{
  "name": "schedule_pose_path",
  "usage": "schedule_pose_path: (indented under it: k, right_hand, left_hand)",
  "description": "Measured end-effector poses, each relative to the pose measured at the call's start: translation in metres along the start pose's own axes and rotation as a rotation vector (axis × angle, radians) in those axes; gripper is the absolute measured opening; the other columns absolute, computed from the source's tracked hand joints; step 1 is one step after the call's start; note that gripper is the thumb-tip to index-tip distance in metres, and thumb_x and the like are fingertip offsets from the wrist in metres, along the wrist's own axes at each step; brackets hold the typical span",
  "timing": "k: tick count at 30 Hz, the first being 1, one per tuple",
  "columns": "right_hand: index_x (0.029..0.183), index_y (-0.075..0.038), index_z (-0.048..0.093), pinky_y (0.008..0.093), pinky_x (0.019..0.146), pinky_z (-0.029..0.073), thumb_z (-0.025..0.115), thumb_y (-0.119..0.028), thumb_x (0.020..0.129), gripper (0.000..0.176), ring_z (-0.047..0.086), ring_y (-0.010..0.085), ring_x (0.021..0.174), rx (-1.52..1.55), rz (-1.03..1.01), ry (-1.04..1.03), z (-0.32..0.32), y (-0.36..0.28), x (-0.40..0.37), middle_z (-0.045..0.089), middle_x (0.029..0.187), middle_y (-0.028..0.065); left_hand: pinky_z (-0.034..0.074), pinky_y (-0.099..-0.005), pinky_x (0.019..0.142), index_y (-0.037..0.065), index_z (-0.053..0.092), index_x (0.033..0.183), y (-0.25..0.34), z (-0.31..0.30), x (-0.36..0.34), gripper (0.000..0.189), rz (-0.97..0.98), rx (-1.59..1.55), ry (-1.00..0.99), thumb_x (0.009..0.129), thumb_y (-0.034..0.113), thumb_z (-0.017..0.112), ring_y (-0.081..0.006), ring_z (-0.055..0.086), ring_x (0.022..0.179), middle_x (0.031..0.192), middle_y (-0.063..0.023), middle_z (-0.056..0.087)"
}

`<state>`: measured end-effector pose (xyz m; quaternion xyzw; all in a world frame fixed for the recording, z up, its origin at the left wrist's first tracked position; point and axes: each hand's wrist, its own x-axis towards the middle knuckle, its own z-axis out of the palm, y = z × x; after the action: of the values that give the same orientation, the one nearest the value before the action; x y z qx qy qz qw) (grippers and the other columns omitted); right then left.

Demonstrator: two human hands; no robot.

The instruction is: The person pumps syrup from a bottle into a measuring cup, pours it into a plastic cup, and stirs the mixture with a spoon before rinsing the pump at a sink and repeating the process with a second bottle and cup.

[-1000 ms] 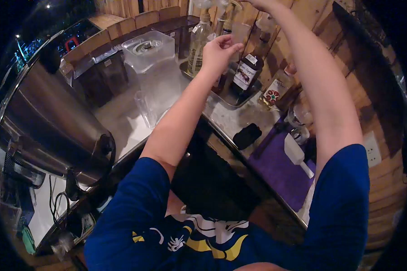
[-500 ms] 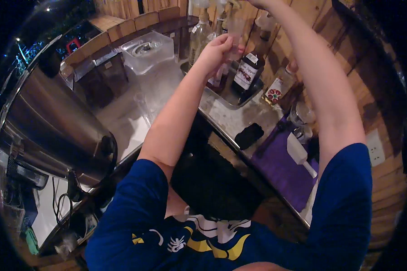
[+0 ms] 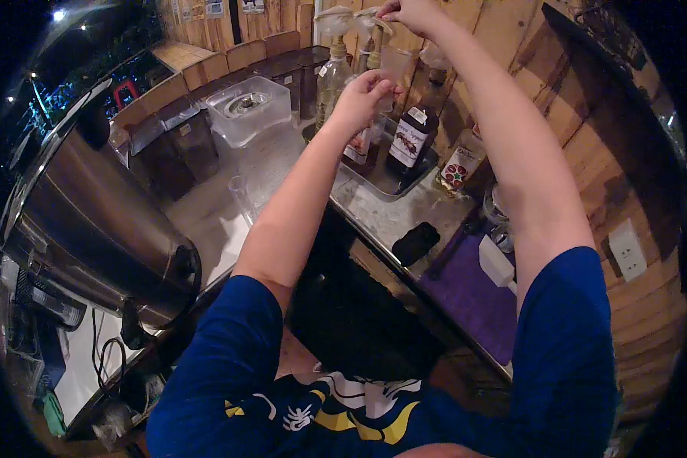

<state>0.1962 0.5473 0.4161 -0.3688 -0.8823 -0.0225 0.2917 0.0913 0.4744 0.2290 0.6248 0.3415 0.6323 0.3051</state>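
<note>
My left hand (image 3: 368, 99) is closed around a clear cup (image 3: 396, 62), with thumb and fingers at its lower part. Beyond it, my right hand (image 3: 411, 15) reaches over from the right, its fingertips pinched at the pale, plastic-wrapped top (image 3: 372, 20) of a bottle. Next to that stands a clear bottle (image 3: 334, 72) with a similar wrapped top (image 3: 333, 21). Behind and below my left hand, a labelled bottle (image 3: 356, 147) is partly hidden. A dark bottle (image 3: 409, 137) with a white label stands in the metal tray (image 3: 393, 195).
A labelled square bottle (image 3: 459, 166) stands right of the tray. Nearer are a black cloth-like item (image 3: 416, 243), a purple mat (image 3: 469, 305) and a white scoop (image 3: 496, 261). A large metal urn (image 3: 103, 206) and a clear tub (image 3: 249, 114) occupy the left counter.
The view has tilted up, bringing my right hand and the wrapped bottle tops further into the picture. My left hand keeps hold of the cup close to the bottles.
</note>
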Motion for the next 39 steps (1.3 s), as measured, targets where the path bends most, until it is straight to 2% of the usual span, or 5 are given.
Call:
schedule_pose_path:
  k: [11, 14, 20, 30, 39]
  right_hand:
    - [0.093, -0.002, 0.073, 0.0373, 0.067, 0.051, 0.071, -0.009, 0.079, 0.016, 0.065, 0.0219, 0.071, 0.038, 0.073, 0.008, 0.003, -0.012, -0.015, 0.070, 0.082, 0.0141]
    - [0.092, -0.001, 0.073, 0.0371, 0.066, 0.051, 0.071, -0.008, 0.079, 0.015, 0.064, 0.0214, 0.069, 0.050, 0.087, 0.007, 0.004, -0.013, -0.018, 0.070, 0.081, 0.0145]
    - [0.090, -0.002, 0.073, 0.0374, 0.062, 0.048, 0.069, -0.004, 0.079, 0.012, 0.060, 0.0198, 0.064, 0.080, 0.048, -0.025, 0.005, -0.013, -0.021, 0.070, 0.079, 0.0141]
    - [0.093, -0.006, 0.074, 0.0369, 0.074, 0.050, 0.069, -0.003, 0.078, 0.016, 0.066, 0.0242, 0.079, 0.091, 0.028, 0.047, 0.010, -0.015, -0.034, 0.071, 0.089, 0.0136]
    - [0.092, -0.006, 0.074, 0.0371, 0.074, 0.051, 0.070, -0.005, 0.077, 0.015, 0.066, 0.0253, 0.077, 0.003, 0.064, 0.076, 0.015, -0.015, -0.039, 0.071, 0.088, 0.0141]
  left_hand:
    - [0.047, -0.0267, 0.086, -0.002, 0.057, 0.115, -0.005, -0.001, 0.004, 0.028, 0.002, -0.210, -0.001, 0.096, 0.020, 0.054, -0.0138, 0.063, 0.093, 0.100, -0.0073, 0.068]
    - [0.048, -0.0269, 0.083, -0.001, 0.058, 0.115, 0.004, -0.001, 0.001, 0.034, 0.018, 0.049, 0.081, 0.091, 0.024, 0.063, -0.0137, 0.063, 0.088, 0.098, -0.0081, 0.068]
    - [0.049, -0.0278, 0.071, -0.003, 0.058, 0.113, -0.008, 0.007, 0.003, 0.051, 0.093, 0.137, 0.255, 0.076, 0.025, 0.079, -0.0138, 0.061, 0.076, 0.086, -0.0084, 0.067]
    - [0.049, -0.0273, 0.068, -0.002, 0.062, 0.111, 0.009, 0.009, -0.008, 0.054, 0.070, 0.283, 0.326, 0.074, 0.033, 0.080, -0.0136, 0.059, 0.073, 0.080, -0.0064, 0.064]
    - [0.050, -0.0260, 0.070, -0.001, 0.063, 0.107, -0.002, 0.010, -0.005, 0.045, 0.076, 0.268, 0.355, 0.075, 0.025, 0.080, -0.0137, 0.064, 0.075, 0.084, -0.0089, 0.069]
